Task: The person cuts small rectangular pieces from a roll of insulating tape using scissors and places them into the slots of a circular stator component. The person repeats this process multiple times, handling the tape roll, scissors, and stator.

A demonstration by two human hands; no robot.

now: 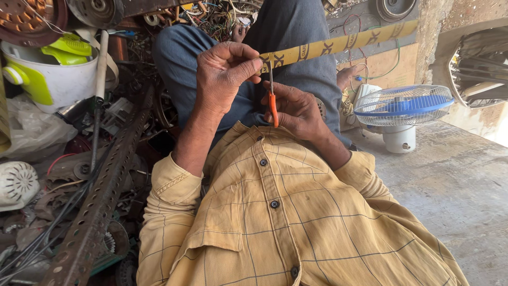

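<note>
Both arms are reaching forward from rolled-up sleeves, forearms bare and converging over the lap. The left hand (225, 71) is sitting higher, knuckles up, its fingers curling into a closed grip with the thumb pressing against the side of the forefinger in a tight pinch. The right hand (296, 111) is resting just below and beside it, wrist bending inward, fingers folding closed, the thumb pointing toward the left hand.

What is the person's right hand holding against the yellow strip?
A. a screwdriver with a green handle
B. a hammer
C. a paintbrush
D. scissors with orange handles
D: the right hand grips orange-handled scissors, their blades raised to the yellow strip, whose end the left hand pinches.
</note>
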